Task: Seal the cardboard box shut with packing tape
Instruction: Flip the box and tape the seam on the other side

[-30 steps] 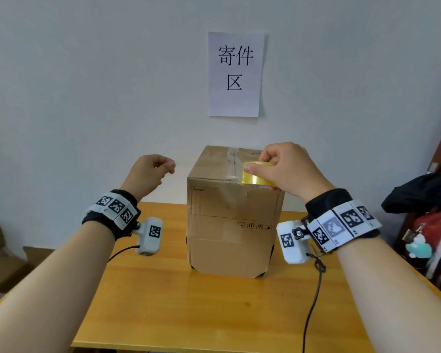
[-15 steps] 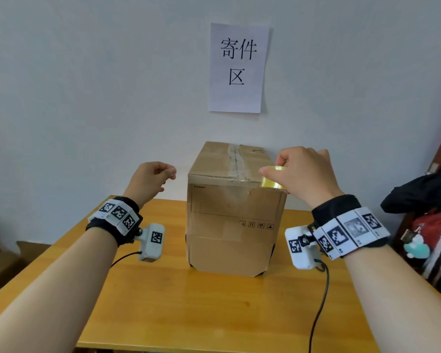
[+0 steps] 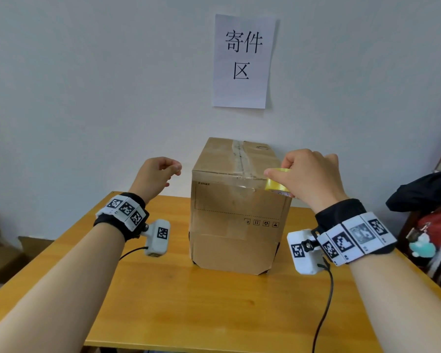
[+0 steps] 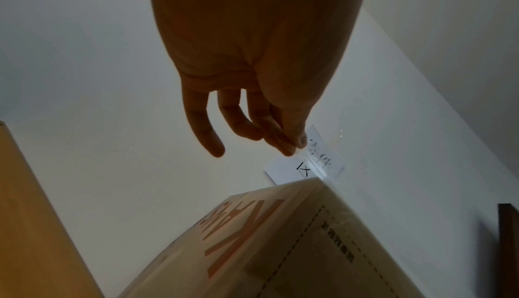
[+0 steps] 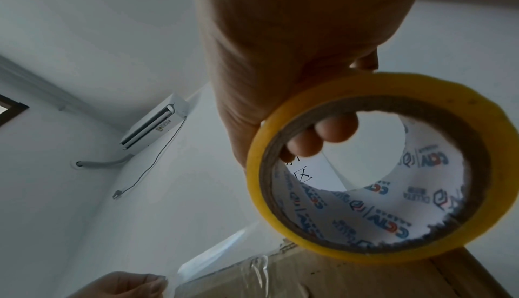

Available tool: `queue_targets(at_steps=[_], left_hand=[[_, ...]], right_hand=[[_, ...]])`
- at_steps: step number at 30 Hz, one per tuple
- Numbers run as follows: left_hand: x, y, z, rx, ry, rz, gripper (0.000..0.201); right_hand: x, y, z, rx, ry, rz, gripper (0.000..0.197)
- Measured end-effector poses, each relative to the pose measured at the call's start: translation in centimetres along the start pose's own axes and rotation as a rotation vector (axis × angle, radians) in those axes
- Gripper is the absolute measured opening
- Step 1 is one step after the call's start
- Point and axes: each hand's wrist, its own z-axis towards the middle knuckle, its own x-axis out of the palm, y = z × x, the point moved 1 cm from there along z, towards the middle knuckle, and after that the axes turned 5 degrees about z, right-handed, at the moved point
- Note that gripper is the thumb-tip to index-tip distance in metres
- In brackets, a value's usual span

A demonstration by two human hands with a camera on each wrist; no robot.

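Note:
A brown cardboard box (image 3: 237,225) stands upright on the wooden table (image 3: 214,314), with clear tape along its top seam. My right hand (image 3: 290,171) grips a yellow tape roll (image 3: 275,183) at the box's top front right corner. In the right wrist view its fingers (image 5: 323,134) curl through the roll's (image 5: 393,85) core. My left hand (image 3: 175,169) hovers left of the box's top edge. Its thumb and forefinger (image 4: 289,147) pinch the end of a clear tape strip (image 4: 314,165) that runs toward the box (image 4: 280,247).
A paper sign (image 3: 242,62) hangs on the wall behind the box. Dark and red bags (image 3: 430,212) are piled at the table's right edge. Cardboard boxes (image 3: 0,250) sit on the floor at left. A black cable (image 3: 323,301) trails from my right wrist over the table.
My right hand has carried the roll rightward from over the box top to its front right corner. The left hand has stayed left of the box.

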Motion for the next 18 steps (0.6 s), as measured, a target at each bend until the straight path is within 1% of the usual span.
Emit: queue_targets(at_steps=[6,12,18], left_hand=[[-0.6,0.1,0.1,0.018,-0.014,-0.022,0.014],[0.3,1.1,0.5,-0.033,0.006,-0.045,0.014],[2.1,1.5,1.1,-0.074,0.001,-0.137,0.013]], right_hand=[[-0.2,0.2,0.1,0.001,-0.034,0.007,0.043],[0.6,0.5,0.4,0.010,-0.023,-0.009,0.040],[1.0,0.6,0.7,0.022,-0.025,-0.023,0.039]])
